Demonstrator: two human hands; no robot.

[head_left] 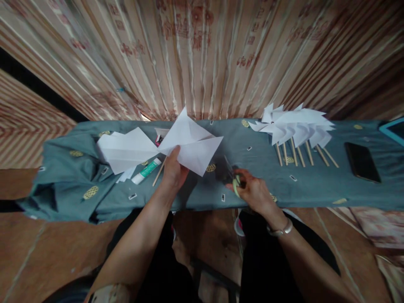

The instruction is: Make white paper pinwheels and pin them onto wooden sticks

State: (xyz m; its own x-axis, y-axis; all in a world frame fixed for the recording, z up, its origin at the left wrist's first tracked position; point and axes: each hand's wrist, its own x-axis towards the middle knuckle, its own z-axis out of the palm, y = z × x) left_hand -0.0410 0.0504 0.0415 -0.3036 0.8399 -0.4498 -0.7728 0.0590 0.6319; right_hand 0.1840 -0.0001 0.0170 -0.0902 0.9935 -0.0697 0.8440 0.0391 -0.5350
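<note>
- L hand [174,170] pinching cut paper [200,147] over tabletop [233,134], btwn front & back edges.
- R hand [257,191] gripping scissors [236,185] nr front edge; blades blurred.
- Pinwheels [296,124] nr back edge, phone [362,162] twd R end.
- Glue stick [147,171] twd L end.

A long, narrow table under a grey-green patterned cloth [261,168], with paper craft at both sides of its middle.
Toward the left end lie creased white paper sheets [124,147], with smaller paper pieces [126,174] poking out at their near edge; beside them are a green-and-white glue stick [147,171] and a slim wooden stick [158,173]. A little red-and-dark item [158,139] behind is too small to name surely. Right of the middle, paper pinwheels [296,122] overlap in a row, handles [293,149] toward the near edge, then a black smartphone [362,162] and a blue-framed device [394,130] at the picture's edge.
</note>
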